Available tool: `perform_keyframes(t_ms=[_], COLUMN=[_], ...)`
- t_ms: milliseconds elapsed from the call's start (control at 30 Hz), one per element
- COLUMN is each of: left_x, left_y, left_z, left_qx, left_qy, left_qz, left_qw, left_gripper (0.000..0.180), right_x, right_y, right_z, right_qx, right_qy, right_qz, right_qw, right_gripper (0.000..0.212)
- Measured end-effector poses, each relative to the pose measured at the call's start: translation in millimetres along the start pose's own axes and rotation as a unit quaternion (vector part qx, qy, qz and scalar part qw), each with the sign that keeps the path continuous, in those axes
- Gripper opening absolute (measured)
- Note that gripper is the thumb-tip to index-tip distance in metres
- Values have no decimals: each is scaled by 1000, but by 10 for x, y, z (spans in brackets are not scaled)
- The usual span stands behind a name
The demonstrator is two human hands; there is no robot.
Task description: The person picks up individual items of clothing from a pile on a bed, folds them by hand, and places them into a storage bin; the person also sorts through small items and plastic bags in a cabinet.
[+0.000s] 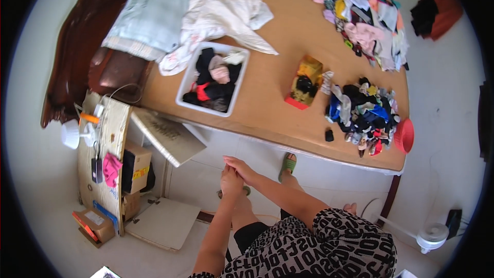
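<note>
My left hand (231, 180) and my right hand (241, 169) are brought together in front of me, over the tiled floor and short of the bed's near edge. The right hand rests across the fingers of the left, and both look closed, with no object visible in them. Closest to them is the open door (167, 136) of a low cabinet, to their left. Beyond, on the bed, stands a white plastic bin (181, 90) of dark, red and pink clothing (218, 72). Right of it is an open red and yellow box (309, 69) with something black inside.
The tan bed (267, 118) carries a sock-like pile of small garments (363, 113), a red basket (405, 136), a larger clothes heap (368, 20) and crumpled white bedding (221, 7). A cabinet (103, 141) with cartons stands left, its lower door (164, 224) swung out. A white fan (432, 234) is right.
</note>
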State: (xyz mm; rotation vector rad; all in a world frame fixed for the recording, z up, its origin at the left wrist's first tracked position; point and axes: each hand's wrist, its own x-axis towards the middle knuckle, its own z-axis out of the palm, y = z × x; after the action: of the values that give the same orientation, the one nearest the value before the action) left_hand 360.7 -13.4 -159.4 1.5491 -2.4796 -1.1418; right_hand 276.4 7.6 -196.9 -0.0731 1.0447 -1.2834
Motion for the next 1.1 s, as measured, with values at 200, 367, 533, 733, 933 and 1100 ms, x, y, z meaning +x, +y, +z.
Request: perform_keyframes(t_ms=[200,367,533,733,933,1100], left_x=[332,667,774,761,1034,1219], left_y=[1345,2255,2801,3008,2332,3032], left_z=[853,1649,2130,2228,2419,2335], left_qx=[18,9,-54,-31,-159,-496], left_qy=[-68,-151,-189,-349,-363,-484], left_qz=[33,120,288,208,32,-300], left_qw=[997,981,937,913,917,656], left_gripper=[27,30,40,39,44,44], right_x=[-380,-761,-867,-1143,-1355,-1653], right_y=[-775,-1474,-1803,-2001,-2298,-2077], right_z=[-1362,-2682,-3975,-4776,-3892,-3418], right_qx=[24,3,-469,-431,-213,-182], right_qy=[75,132,579,582,390,380], right_qz=[-33,29,-149,10,-260,-270], right_qw=[996,991,651,689,857,866], right_gripper=[49,36,31,27,15,21])
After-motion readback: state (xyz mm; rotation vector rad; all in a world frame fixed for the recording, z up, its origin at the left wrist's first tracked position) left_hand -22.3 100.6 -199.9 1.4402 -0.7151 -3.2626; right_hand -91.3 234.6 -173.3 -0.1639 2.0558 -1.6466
